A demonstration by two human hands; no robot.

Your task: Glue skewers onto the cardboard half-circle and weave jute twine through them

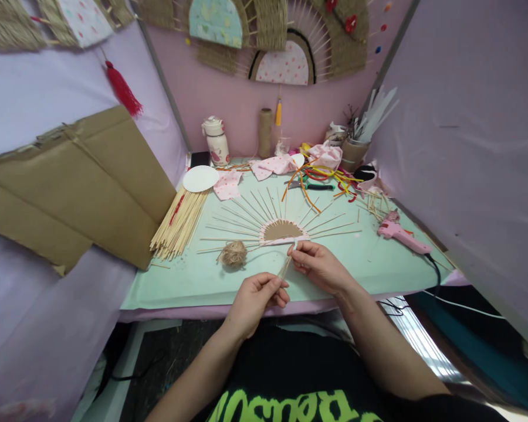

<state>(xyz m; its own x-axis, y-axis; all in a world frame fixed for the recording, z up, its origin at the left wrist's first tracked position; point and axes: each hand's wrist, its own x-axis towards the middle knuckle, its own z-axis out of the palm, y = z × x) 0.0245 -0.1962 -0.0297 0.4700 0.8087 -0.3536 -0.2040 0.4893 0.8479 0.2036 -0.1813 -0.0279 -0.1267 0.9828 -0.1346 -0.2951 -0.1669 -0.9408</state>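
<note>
One twine strand (284, 269) runs between left hand (257, 295) and right hand (319, 266), both pinching it, lower centre, near the front edge of the table (171, 293). One twine ball (233, 254) and one stick fan (284, 232) lie mid-frame; open room separates right hand from one glue gun (403, 236), right.

Glue gun (405, 237) and twine (233, 254) show a craft workshop.

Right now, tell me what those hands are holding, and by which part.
Thin twine, pinched at the fingertips of the left hand and the right hand, a short stretch showing between them. Whether either grips an end cannot be told.
</note>
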